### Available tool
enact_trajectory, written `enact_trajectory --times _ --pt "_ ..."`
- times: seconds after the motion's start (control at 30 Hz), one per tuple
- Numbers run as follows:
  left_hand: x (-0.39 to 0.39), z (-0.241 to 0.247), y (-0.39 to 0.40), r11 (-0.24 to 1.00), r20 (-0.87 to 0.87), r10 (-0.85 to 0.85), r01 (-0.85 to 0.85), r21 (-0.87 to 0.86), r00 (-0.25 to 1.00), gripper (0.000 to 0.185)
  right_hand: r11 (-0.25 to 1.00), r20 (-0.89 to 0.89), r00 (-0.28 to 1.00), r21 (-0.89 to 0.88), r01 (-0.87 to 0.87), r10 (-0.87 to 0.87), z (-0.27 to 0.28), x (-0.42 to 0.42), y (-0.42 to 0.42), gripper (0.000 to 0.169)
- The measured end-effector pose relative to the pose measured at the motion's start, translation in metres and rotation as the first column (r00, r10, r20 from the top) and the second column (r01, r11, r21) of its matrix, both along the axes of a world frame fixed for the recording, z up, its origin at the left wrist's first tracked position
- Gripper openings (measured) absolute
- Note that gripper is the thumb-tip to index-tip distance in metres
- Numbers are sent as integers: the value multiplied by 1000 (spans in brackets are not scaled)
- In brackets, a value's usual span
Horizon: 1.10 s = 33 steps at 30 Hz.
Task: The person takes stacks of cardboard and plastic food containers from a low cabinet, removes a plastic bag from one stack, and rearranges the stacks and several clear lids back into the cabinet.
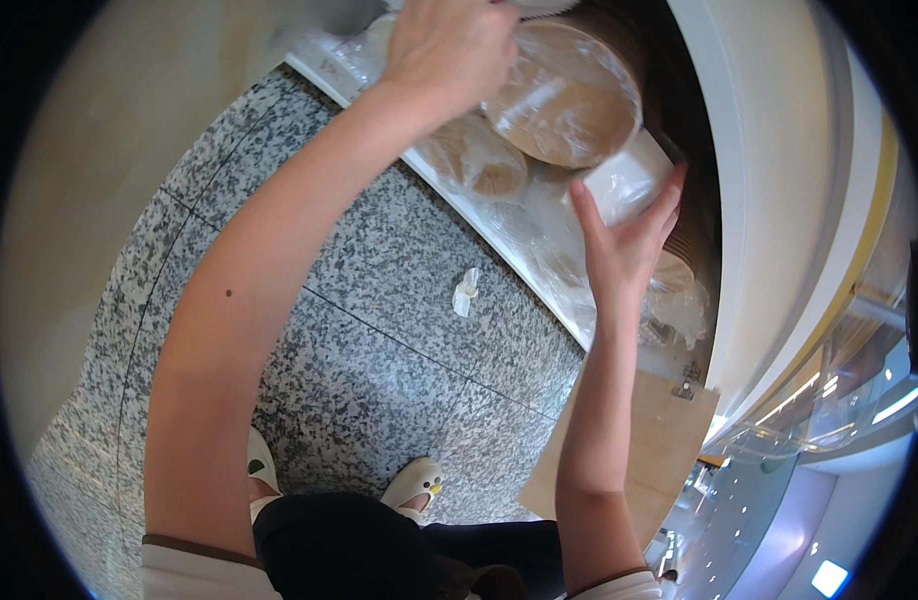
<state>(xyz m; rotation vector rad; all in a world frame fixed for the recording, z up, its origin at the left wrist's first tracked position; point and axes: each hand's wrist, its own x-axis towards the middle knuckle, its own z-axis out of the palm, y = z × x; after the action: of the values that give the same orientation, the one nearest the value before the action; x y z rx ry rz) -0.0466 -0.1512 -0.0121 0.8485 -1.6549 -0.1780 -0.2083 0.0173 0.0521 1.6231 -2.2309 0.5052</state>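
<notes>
My right hand [627,240] spans a white box-shaped item [627,184] under shiny clear plastic, thumb on one side and fingers on the other. Just beyond it lies a large stack of brown paper bowls [567,97] in clear wrap, its round end facing me. My left hand [455,56] is at the top of the view beside this stack, fingers curled. Its fingertips are hidden near a white ridged-edged item [541,7], so I cannot tell whether it grips anything. A smaller wrapped stack of brown cups [496,172] lies below the bowls.
These goods sit in a low cabinet with a white front edge [496,251]. Another brown cup stack [672,270] lies by my right wrist. A hinged wooden door [654,435] stands open at lower right. On the speckled tile floor [399,300] lies a crumpled wrapper [465,292].
</notes>
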Motion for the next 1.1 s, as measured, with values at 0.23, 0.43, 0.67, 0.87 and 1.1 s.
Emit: enact_trajectory --times 0.23,0.43,0.67,0.87,1.1 --pt "-2 3 8 998 75 5 -9 58 997 13 982 803 580 -188 25 139 15 -11 28 64" --pt "12 -3 52 992 22 121 -122 39 992 10 928 739 656 338 -160 -156 -25 -7 145 82" --pt "-46 -10 139 917 265 -318 366 -160 910 44 737 347 894 675 -30 -282 -157 -76 295 90" --pt "-130 18 132 899 567 -61 292 -326 821 46 623 307 912 779 -76 -273 -189 -77 314 80" --pt "-158 44 116 993 738 -53 113 -32 672 35 857 533 831 493 -153 -158 -157 -81 269 62"
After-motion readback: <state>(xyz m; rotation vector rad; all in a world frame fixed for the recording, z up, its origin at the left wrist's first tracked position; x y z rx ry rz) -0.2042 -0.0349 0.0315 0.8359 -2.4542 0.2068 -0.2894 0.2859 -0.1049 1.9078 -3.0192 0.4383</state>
